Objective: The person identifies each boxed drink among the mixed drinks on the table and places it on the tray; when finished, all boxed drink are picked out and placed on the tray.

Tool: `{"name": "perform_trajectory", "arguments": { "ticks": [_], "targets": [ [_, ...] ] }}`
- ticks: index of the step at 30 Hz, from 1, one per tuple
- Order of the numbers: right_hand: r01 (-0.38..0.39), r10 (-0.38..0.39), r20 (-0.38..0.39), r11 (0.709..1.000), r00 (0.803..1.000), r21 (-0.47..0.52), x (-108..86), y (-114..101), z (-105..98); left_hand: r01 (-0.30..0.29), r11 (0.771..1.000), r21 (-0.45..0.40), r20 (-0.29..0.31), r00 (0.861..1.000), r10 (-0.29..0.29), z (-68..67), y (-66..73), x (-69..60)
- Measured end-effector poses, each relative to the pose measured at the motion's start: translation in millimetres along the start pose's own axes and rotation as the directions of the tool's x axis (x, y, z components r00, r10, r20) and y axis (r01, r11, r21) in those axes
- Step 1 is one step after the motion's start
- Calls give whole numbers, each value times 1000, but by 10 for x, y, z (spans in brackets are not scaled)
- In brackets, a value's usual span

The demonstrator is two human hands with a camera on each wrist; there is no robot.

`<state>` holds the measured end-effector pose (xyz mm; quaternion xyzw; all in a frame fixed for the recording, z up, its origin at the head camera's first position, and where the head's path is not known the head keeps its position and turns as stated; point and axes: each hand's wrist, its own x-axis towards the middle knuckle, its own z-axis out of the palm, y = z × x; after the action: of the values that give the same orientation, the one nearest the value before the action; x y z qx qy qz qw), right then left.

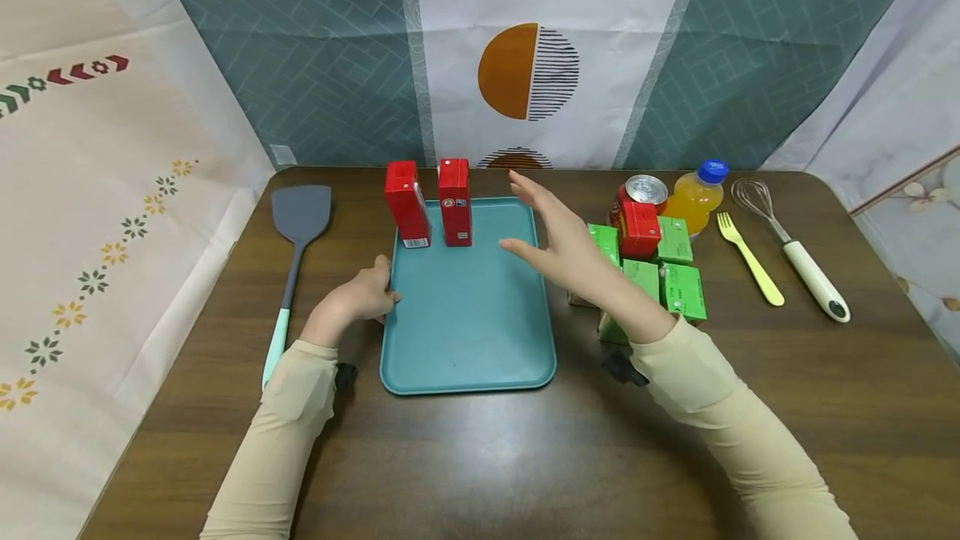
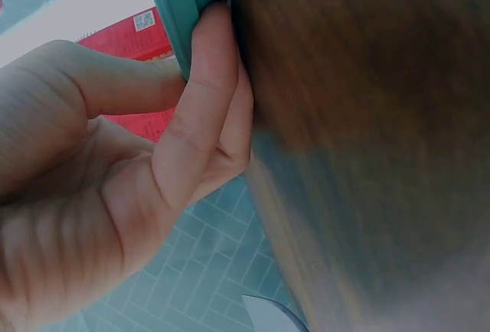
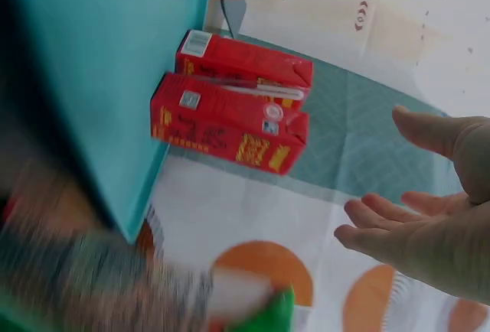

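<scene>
While my left hand pinches the teal tray mid-frame, my right hand hovers, thumb and fingers apart, near two red drink cartons standing on the tray, upper centre.

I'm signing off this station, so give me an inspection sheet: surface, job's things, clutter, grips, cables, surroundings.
Surface: brown wood-grain table, with a light reflection near the front.
Job's things: teal tray, with two red cartons standing at its far end.
Clutter: spatula on the left; on the right, green cartons, another red carton, can, bottle, yellow fork and whisk.
Left grip: pinches the tray's left edge.
Right grip: raised, thumb apart from the fingers, holding nothing.
Cables: nothing seen.
Surroundings: patterned cloth behind the table and on both sides.
</scene>
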<state>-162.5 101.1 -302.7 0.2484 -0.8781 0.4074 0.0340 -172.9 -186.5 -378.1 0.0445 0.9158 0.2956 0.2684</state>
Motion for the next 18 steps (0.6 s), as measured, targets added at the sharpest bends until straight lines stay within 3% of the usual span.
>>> {"name": "perform_trajectory", "arguments": {
  "ticks": [3, 11, 18],
  "targets": [
    [28, -27, 6, 999, 1000, -29, -211, 40, -146, -6, 1000, -5, 2, 1000, 6, 3, 4, 1],
    [-7, 8, 5, 986, 1000, -165, -767, 320, -459, 7, 1000, -10, 5, 1000, -7, 11, 15, -4],
    [33, -44, -34, 963, 998, -268, -1097, 582, -671, 1, 1000, -14, 0, 1000, -1, 2, 14, -13]
  ]
}}
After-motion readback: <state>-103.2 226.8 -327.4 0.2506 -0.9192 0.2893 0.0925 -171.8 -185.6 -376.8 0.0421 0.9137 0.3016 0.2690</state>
